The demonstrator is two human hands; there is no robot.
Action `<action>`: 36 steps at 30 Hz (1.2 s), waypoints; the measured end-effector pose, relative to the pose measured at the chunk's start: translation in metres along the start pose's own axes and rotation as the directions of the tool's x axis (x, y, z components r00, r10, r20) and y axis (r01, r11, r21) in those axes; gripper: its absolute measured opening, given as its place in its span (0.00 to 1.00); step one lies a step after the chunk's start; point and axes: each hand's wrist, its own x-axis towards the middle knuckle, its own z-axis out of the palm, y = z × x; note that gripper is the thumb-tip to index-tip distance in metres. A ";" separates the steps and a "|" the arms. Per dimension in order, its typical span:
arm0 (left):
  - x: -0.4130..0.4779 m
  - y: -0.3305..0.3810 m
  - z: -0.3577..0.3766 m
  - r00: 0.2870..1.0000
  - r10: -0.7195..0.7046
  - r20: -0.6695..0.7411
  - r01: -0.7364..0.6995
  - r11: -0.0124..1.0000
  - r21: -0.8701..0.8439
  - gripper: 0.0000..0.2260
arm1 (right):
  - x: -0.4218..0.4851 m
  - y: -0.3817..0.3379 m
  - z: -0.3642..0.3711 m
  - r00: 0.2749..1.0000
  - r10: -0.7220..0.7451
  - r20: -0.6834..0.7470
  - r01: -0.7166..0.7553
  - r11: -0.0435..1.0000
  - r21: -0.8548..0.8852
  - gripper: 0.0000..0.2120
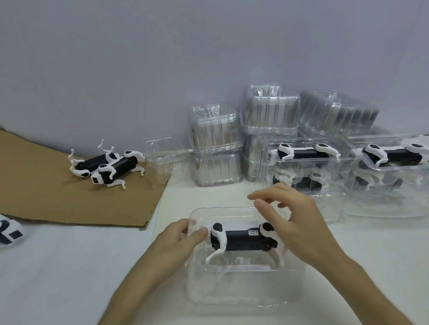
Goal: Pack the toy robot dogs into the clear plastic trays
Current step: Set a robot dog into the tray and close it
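Note:
A black-and-white toy robot dog [240, 239] lies on its side inside a clear plastic tray [237, 292] in front of me. My left hand [177, 244] grips the tray's left rim, its thumb beside the dog's head end. My right hand [293, 215] hovers over the dog's right end with fingers loosely spread; whether it touches the dog is hidden. Two loose dogs [106, 166] lie on a cardboard sheet [39, 197] at the left. Two packed trays [306, 169] [391, 170] stand at the right, each with dogs inside.
Stacks of empty clear trays [215, 143] [270, 114] line the wall behind. A single empty tray [160, 159] sits at the cardboard's right edge. Part of another dog [4, 230] shows at the far left edge. The table [66, 277] is white.

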 end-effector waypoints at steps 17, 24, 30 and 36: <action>0.014 -0.004 0.001 0.912 0.257 -0.320 -0.365 0.864 -0.348 0.19 | 0.009 0.016 -0.003 0.895 0.374 0.245 -0.445 0.794 0.415 0.35; 0.016 -0.006 0.005 0.874 0.341 -0.346 -0.459 0.811 -0.361 0.23 | 0.008 0.012 -0.001 0.888 0.352 0.298 -0.445 0.821 0.358 0.38; 0.011 -0.006 0.005 0.893 0.335 -0.300 -0.437 0.803 -0.405 0.24 | 0.007 0.010 0.002 0.880 0.359 0.310 -0.456 0.819 0.347 0.45; 0.015 -0.011 -0.006 0.935 0.330 -0.130 -0.354 0.883 -0.309 0.40 | 0.007 0.013 0.003 0.879 0.389 0.276 -0.475 0.772 0.423 0.46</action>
